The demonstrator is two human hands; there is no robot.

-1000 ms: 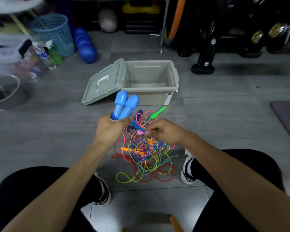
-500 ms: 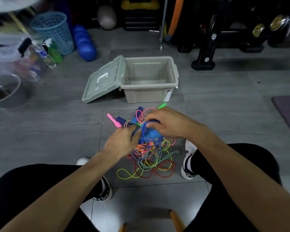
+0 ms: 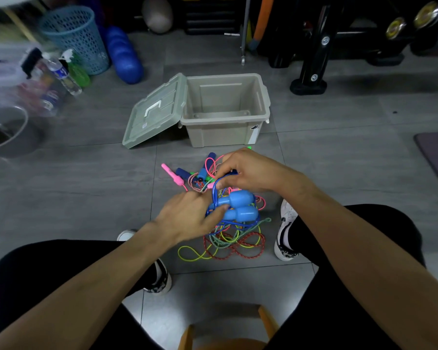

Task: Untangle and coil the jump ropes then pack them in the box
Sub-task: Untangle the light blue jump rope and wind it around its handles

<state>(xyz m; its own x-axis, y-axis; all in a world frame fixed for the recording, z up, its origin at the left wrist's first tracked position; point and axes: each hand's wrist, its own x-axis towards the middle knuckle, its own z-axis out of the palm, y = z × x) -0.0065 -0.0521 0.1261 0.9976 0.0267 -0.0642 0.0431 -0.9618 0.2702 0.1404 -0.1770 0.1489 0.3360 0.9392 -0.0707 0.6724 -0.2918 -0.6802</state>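
1. Since half a second ago: the two light blue handles (image 3: 238, 207), then covered by the right hand, now lie exposed side by side, bulbous ends pointing right; the right hand has lifted off them toward the box.
2. Left hand (image 3: 187, 218): fingers curled round the narrow necks of the light blue handles, gripping them above the rope pile.
3. Right hand (image 3: 248, 173): fingertips pinch a loop of thin, glossy blue cord (image 3: 216, 184) that arcs up from the handles.
4. Tangled ropes (image 3: 228, 238): heap on the grey floor tile between the person's two shoes. Smooth neon-yellow cord, braided red-and-white rope and a twisted green strand spill toward the near edge of the tile.
5. At the far side of the heap: a slim pink handle (image 3: 171, 174) and two dark blue foam-like grips (image 3: 205, 166), all lying on the floor.
6. Box (image 3: 225, 117): beige moulded plastic, rectangular, open, standing just beyond the heap. Nothing shows inside it.
7. Lid (image 3: 154, 112): pale green, ribbed, white handle, leaning tilted against the box's left wall, its lower edge on the floor.
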